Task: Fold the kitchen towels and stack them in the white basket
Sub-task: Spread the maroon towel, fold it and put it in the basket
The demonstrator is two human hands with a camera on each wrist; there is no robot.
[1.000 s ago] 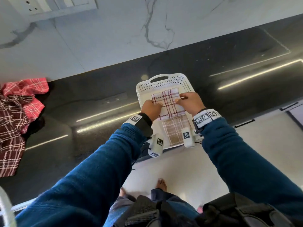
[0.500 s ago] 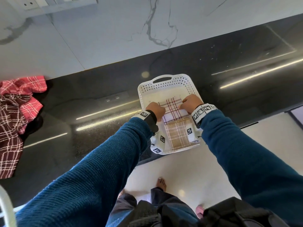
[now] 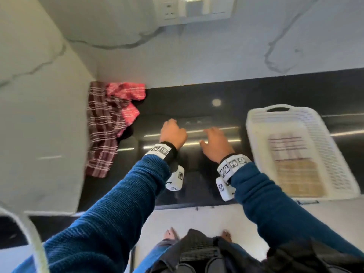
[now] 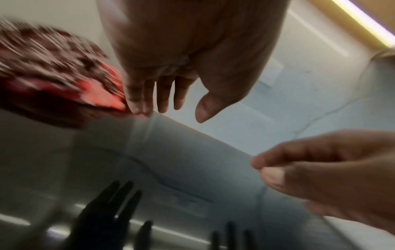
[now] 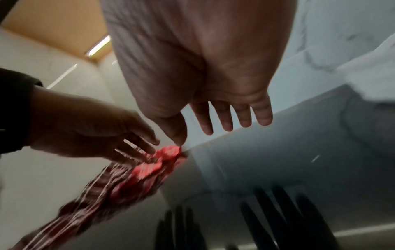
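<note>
The white basket sits on the black counter at the right, with a folded white-and-red checked towel and a beige checked towel inside. At the far left lies a heap of loose towels: a dark maroon checked one and a red checked one. My left hand hovers over the counter just right of the heap, empty, fingers relaxed. My right hand hovers beside it, empty, its fingers straight and spread. The heap shows blurred in both wrist views.
A white marble wall with a socket panel backs the counter. A pale side wall closes the left end next to the heap. The counter's front edge runs below my wrists, with the floor and bare feet beyond.
Both hands let go of the white-and-red towel in the basket and moved left over the counter toward the loose heap. The head view swung left, so the basket now sits at the right.
</note>
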